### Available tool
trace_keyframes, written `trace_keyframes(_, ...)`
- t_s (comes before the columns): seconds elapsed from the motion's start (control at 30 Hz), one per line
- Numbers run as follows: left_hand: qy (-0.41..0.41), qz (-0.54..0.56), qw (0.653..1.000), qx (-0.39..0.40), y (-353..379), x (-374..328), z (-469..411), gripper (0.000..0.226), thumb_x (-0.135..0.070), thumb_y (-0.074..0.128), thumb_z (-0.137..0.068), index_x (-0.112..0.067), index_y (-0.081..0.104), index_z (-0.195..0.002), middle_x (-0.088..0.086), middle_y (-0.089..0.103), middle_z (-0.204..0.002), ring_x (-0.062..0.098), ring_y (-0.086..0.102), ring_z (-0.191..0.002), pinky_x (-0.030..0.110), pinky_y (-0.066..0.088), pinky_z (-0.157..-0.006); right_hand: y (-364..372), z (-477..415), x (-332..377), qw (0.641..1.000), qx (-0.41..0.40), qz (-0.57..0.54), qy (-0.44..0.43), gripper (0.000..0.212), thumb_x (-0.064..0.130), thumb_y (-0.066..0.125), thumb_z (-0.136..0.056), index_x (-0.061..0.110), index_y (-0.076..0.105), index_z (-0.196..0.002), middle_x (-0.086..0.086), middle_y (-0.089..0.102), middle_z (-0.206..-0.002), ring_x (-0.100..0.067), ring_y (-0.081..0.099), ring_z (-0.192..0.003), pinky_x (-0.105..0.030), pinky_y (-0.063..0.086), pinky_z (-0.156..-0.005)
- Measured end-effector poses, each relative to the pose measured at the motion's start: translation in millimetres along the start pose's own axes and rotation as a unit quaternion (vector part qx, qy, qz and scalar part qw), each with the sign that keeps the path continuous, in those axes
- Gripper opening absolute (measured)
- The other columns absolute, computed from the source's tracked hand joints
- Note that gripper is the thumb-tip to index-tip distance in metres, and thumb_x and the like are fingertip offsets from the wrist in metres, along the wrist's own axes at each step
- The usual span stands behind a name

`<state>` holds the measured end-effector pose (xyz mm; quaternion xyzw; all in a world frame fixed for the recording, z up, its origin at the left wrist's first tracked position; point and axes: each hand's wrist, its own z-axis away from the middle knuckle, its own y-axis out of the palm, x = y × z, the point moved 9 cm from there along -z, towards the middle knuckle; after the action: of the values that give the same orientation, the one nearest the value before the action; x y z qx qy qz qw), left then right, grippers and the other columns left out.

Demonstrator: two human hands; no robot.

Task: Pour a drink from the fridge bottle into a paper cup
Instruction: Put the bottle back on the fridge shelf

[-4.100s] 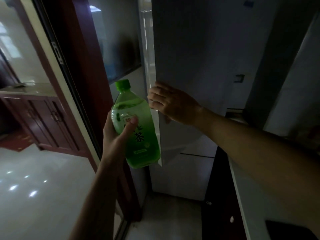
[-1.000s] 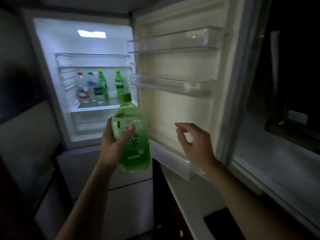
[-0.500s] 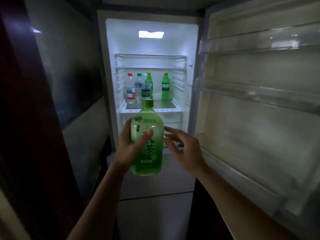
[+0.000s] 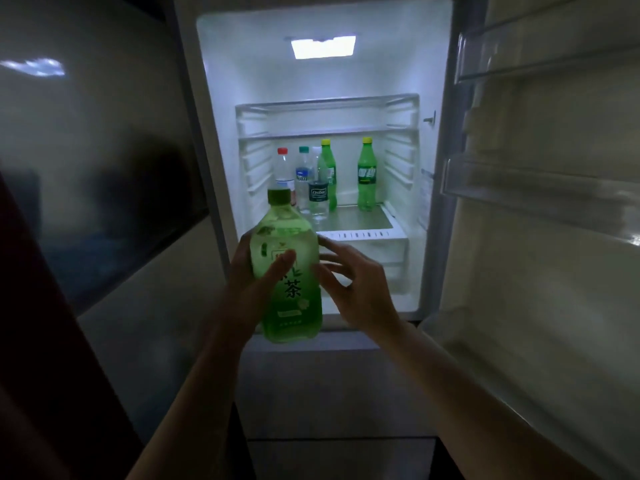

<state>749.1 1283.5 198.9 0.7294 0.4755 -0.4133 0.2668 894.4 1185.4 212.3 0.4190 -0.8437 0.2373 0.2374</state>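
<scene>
My left hand point(image 4: 251, 285) grips a large green tea bottle point(image 4: 289, 271) with a green cap, held upright in front of the open fridge point(image 4: 325, 81). Its thumb lies across the label. My right hand point(image 4: 356, 289) hovers just right of the bottle, fingers spread and relaxed, fingertips close to or touching its side. No paper cup is in view.
Several smaller bottles stand on the lit fridge shelf point(image 4: 356, 220), among them two green soda bottles point(image 4: 366, 174). The fridge door point(image 4: 540, 202) stands open to the right with clear door racks. A dark glossy wall panel point(image 4: 104, 168) fills the left.
The fridge door went from shut to open. My right hand left the door and came up beside the bottle. The view has moved closer and squarer to the fridge interior.
</scene>
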Motion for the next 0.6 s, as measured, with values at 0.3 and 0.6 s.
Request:
trace_keyframes(0.3, 0.027, 0.011, 1.0, 0.001, 10.6, 46.7, -74.0, 0.072, -0.05, 0.068, -0.075, -0.008, 0.048, -0.13, 0.007, 0.067, -0.114, 0.021, 0.071, -0.1, 0.039, 0.06, -0.077, 11.6, -46.3, -60.5, 0.999, -0.03, 0.022, 0.012, 0.047, 0.021, 0.064, -0.092, 0.007, 0.052, -0.135, -0.002, 0.063, -0.122, 0.0, 0.065, -0.106, -0.02, 0.056, -0.084)
trace_keyframes(0.6, -0.005, 0.076, 0.997, 0.028, 25.8, 99.3, -187.0, 0.069, -0.045, 0.081, -0.073, -0.01, 0.045, -0.122, 0.005, 0.068, -0.109, 0.019, 0.072, -0.093, 0.039, 0.061, -0.073, 14.9, -120.3, -114.3, 0.99, -0.061, 0.121, 0.024, 0.043, 0.013, 0.063, -0.093, 0.004, 0.053, -0.134, 0.0, 0.064, -0.119, 0.001, 0.065, -0.106, -0.021, 0.056, -0.085)
